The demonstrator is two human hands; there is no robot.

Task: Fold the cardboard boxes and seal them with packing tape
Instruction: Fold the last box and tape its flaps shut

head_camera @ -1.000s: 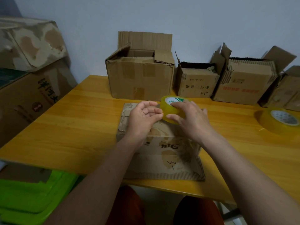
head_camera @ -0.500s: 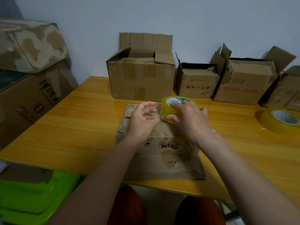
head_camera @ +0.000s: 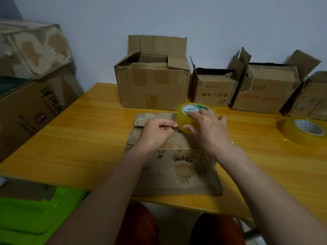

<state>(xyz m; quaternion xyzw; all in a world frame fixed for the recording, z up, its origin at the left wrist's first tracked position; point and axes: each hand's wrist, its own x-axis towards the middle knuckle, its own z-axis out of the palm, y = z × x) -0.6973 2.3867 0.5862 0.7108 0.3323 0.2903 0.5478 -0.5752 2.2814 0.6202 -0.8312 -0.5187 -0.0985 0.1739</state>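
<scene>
Both hands shifted: left hand [head_camera: 155, 132] now pinches tape roll [head_camera: 191, 119]

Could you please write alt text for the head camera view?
A person's right hand grips a yellow tape roll over a cardboard box while the left hand pinches the tape's end; open boxes line the wooden table.

Handwritten "3-" on the front box's flap [head_camera: 185, 179].

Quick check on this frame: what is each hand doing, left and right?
Left hand: fingers pinched at the tape end, beside the tape roll.
Right hand: grip curled round the tape roll, held over the cardboard box.
</scene>
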